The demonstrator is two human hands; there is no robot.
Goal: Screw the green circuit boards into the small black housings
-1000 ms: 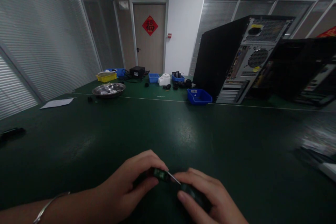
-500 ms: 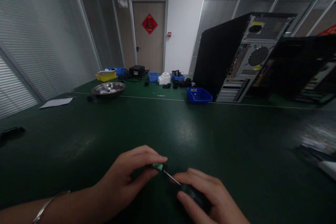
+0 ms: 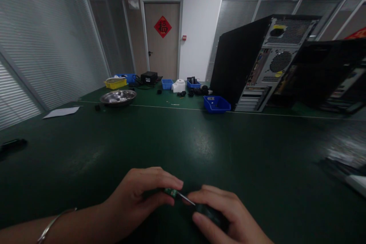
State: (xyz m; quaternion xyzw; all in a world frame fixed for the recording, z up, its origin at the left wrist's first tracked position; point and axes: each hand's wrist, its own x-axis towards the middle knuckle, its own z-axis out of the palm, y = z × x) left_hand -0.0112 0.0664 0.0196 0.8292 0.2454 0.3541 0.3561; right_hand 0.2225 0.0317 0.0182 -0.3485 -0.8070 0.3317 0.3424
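Low in the view, my left hand [image 3: 148,190] pinches a small green circuit board [image 3: 170,192] between thumb and fingers. Part of the board is hidden by the fingers. My right hand [image 3: 223,209] is wrapped around the dark handle of a screwdriver [image 3: 186,198], whose thin metal shaft points left. Its tip meets the right end of the board; whether it sits on a screw is too small to tell. Both hands are held above the green tabletop [image 3: 171,137].
A metal bowl [image 3: 118,98], a yellow bin [image 3: 115,83] and a white sheet [image 3: 61,112] lie far left. A blue bin [image 3: 216,104] stands before a black computer tower [image 3: 243,61]. A dark object [image 3: 13,143] lies at the left edge, a plastic bag [image 3: 345,152] at the right.
My left hand and the circuit board have dropped slightly. The screwdriver's shaft has tilted a little flatter, with its tip still at the board.
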